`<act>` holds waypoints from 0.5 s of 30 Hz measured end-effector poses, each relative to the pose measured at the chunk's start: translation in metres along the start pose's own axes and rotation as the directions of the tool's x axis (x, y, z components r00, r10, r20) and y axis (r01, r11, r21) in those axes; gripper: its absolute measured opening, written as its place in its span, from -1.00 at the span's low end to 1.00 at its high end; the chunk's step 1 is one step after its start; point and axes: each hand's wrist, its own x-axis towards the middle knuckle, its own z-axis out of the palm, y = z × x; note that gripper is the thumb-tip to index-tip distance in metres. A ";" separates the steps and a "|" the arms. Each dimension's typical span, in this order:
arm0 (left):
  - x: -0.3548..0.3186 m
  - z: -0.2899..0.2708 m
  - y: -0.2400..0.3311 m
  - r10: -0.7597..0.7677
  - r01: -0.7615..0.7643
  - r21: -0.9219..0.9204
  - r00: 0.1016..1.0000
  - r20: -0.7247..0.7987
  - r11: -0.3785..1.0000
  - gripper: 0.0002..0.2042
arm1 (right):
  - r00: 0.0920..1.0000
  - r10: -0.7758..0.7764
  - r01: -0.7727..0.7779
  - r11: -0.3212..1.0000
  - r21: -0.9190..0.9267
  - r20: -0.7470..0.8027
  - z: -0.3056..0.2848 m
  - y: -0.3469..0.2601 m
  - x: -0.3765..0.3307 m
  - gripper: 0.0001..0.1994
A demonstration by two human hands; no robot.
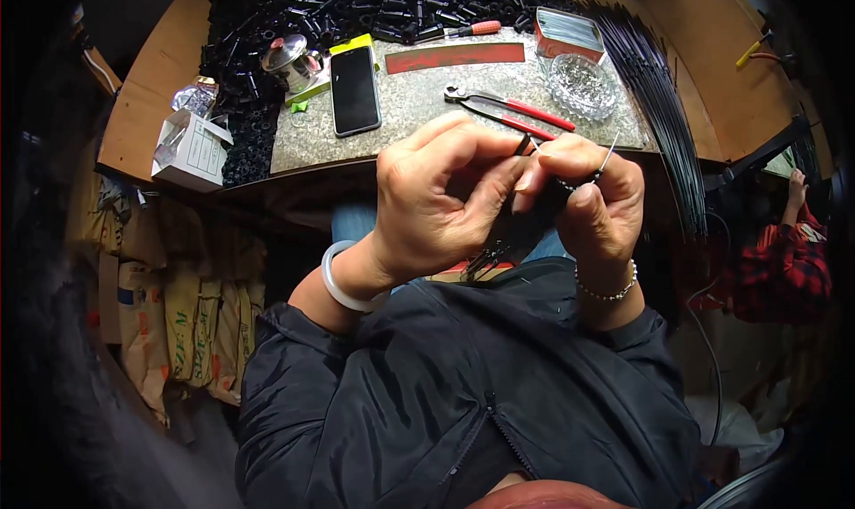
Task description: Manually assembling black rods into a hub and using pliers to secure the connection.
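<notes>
left hand (450, 184): pinching black piece (524, 145) | right hand (607, 204): pinching thin silvery piece (611, 150) | left sacks (207, 317): green lettering (180, 345) | white box (192, 153): printed

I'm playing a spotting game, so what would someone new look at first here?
Probably the left hand and right hand in the middle, pinching small dark pieces near the table's front edge. Next, perhaps the big heap of black parts along the far side, then the red-handled pincers lying just beyond the hands.
</notes>
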 end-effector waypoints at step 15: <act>0.000 -0.002 0.000 0.058 -0.054 0.081 0.997 -0.051 0.995 -0.88 | 0.999 0.005 -0.006 0.999 -0.042 -0.032 0.000 0.005 0.001 -0.63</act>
